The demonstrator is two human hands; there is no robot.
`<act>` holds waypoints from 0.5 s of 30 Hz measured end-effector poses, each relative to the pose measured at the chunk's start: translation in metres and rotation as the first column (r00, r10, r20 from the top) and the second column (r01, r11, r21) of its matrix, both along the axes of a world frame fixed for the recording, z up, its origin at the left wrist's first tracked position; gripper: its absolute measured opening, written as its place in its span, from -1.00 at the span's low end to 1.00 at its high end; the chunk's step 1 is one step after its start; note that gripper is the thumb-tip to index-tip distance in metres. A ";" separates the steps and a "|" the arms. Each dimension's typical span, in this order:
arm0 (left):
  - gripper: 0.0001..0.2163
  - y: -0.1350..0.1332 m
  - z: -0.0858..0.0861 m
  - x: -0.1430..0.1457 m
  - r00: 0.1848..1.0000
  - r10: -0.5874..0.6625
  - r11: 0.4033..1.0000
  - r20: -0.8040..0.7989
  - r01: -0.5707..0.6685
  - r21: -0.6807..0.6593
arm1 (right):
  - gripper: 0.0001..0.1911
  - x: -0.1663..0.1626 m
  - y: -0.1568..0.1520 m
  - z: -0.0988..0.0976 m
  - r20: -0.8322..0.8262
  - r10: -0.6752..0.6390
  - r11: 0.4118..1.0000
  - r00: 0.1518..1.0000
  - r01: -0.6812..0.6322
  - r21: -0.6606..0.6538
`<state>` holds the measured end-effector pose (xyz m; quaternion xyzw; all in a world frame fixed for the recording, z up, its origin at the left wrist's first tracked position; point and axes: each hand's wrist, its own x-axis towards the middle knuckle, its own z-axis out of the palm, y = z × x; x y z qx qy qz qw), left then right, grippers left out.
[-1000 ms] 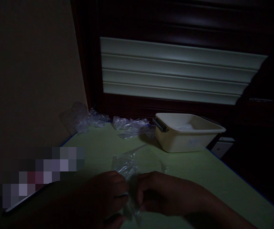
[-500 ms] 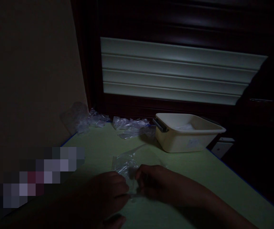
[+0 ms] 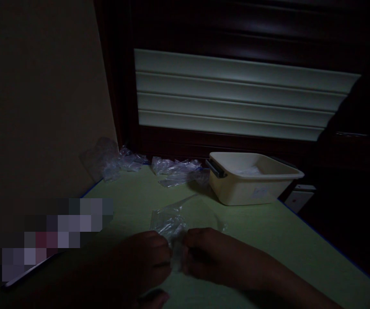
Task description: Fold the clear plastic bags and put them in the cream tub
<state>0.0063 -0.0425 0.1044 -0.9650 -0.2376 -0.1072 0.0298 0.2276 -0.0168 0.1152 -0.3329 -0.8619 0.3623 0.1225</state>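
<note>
A clear plastic bag [image 3: 172, 221] lies crinkled on the pale green tabletop [image 3: 133, 193], its near end drawn between my two hands. My left hand [image 3: 151, 259] is curled, its fingers closed on the bag's left side. Facing it, my right hand [image 3: 209, 253] pinches the right side with bent fingers. The light is dim, so the fingertips and the exact edge they grip are hard to make out.
Crumpled clear bags [image 3: 176, 171] lie along the back edge, with more plastic [image 3: 107, 161] against the wall at left. A cream bin [image 3: 249, 191] with dark handles stands back right. Past the table's right edge is a white device [image 3: 299, 199]. The left side is pixelated.
My right hand has lowered slightly towards me, its fingers drawn closer together on the bag. My left hand has barely moved.
</note>
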 end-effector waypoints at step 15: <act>-0.91 0.003 0.002 0.000 0.996 -0.025 1.000 0.083 0.026 -0.009 | -0.74 0.000 0.001 -0.005 0.125 -0.279 0.958 0.952 0.267 0.102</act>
